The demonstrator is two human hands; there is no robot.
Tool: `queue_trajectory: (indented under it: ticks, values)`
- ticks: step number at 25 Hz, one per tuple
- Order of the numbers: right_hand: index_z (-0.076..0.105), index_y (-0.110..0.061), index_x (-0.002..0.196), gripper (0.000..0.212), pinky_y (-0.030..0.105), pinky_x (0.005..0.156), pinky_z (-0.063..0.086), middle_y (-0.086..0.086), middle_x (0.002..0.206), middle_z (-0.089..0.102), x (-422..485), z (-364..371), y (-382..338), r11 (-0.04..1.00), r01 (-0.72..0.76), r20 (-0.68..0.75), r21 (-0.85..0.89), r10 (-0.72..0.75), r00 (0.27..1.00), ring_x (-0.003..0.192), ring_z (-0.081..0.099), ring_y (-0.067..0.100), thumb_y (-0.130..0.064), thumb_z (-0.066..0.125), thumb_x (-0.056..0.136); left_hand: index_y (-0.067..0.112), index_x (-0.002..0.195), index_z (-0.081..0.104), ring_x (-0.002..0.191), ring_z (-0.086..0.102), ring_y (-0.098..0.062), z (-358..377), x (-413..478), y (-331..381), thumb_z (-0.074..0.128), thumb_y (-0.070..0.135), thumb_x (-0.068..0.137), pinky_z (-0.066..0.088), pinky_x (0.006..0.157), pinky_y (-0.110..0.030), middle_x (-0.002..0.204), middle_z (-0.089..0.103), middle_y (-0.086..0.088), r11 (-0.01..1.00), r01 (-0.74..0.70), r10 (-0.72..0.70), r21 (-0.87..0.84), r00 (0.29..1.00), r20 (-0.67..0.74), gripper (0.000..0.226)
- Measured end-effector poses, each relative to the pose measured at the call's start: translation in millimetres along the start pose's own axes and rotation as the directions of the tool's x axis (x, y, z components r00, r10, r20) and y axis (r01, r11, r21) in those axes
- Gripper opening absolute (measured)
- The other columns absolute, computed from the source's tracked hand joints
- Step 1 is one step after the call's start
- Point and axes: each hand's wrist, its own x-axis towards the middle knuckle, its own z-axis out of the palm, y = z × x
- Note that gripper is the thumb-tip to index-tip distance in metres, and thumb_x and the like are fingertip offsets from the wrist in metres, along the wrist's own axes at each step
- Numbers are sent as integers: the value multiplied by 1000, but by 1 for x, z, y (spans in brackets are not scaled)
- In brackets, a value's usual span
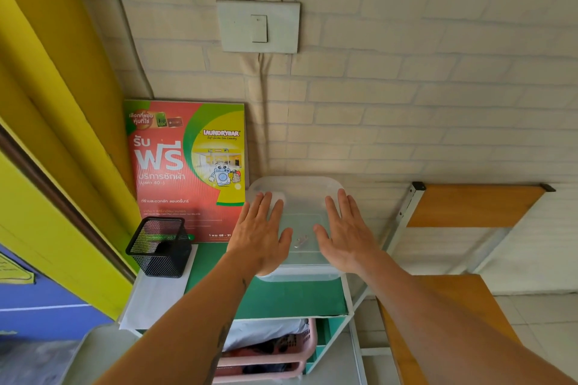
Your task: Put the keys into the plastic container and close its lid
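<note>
A clear plastic container (298, 194) stands on the green shelf top against the wall, with its translucent lid lying on it. Through the lid a small silvery key (301, 241) shows inside, between my hands. My left hand (261, 233) lies flat on the left part of the lid, fingers spread. My right hand (345, 233) lies flat on the right part, fingers spread too. Neither hand holds anything. Parts of the lid's side edges are hidden under my palms.
A black mesh pen cup (159, 248) stands left of the container on white paper. A red and green laundry poster (187, 166) leans on the wall behind. A pink basket (275, 350) sits on the shelf below. A folded wooden table (469, 206) leans at the right.
</note>
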Motion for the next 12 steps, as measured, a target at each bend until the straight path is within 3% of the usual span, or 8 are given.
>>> queue_trajectory:
  ticks: [7, 12]
  values:
    - [-6, -19, 157, 76, 49, 123, 5, 8, 164, -23, -2, -6, -4, 1000, -22, 37, -3, 22, 999, 151, -15, 27, -55, 25, 99, 17, 155, 5, 152, -9, -25, -3, -2, 1, 21, 52, 96, 0, 124, -44, 165, -4, -8, 999, 7, -8, -41, 1000, -27, 70]
    - [4, -19, 158, 80, 55, 121, 7, 4, 166, -14, 1, -28, -10, 999, -52, 60, 6, 51, 997, 152, -10, 25, -52, 42, 96, 13, 150, 26, 150, 14, -26, -23, 3, 3, 43, 42, 93, 15, 123, -41, 162, 21, -8, 987, 14, -25, -160, 997, -69, 67]
